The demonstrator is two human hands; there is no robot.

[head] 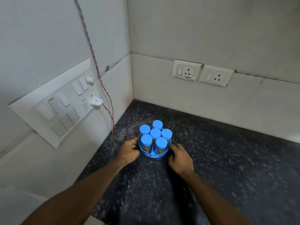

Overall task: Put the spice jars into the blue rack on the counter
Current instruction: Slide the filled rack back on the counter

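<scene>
A round blue rack point(151, 154) stands on the dark speckled counter point(211, 168) near the corner of the walls. Several clear spice jars with blue lids point(155, 133) stand upright in it, one in the middle and the others around it. My left hand point(129, 151) rests against the rack's left side, fingers touching its rim. My right hand point(179, 157) lies at the rack's right side, fingertips against the rim near the front jar point(161, 144). Neither hand holds a jar.
A white switch panel point(63, 101) with a plugged-in adapter and a red twisted cord point(103, 88) hangs on the left wall. Two wall sockets point(203, 73) sit on the back wall. The counter stretches to the right and front.
</scene>
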